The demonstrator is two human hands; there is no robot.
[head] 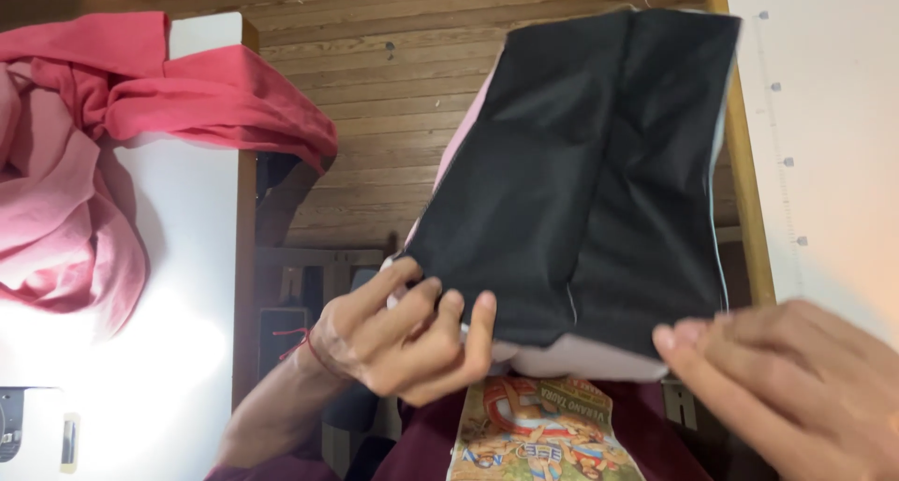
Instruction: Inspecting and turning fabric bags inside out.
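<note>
Both grips pinch the black fabric piece (581,172) at its lower edge: left hand (403,336) at bottom-left corner, right hand (796,378) at bottom-right. Fabric extends up, away from them, above the wooden floor (375,97).

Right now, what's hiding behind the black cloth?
Pink fabric peeks out along the black cloth's left edge, and wooden floor lies beyond. The rest is covered.

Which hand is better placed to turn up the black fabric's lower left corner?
Left, probably. The left hand already has its fingertips on the black fabric piece at that corner, beside the pale underlayer. The right hand pinches the opposite lower corner and would have to let go.
</note>
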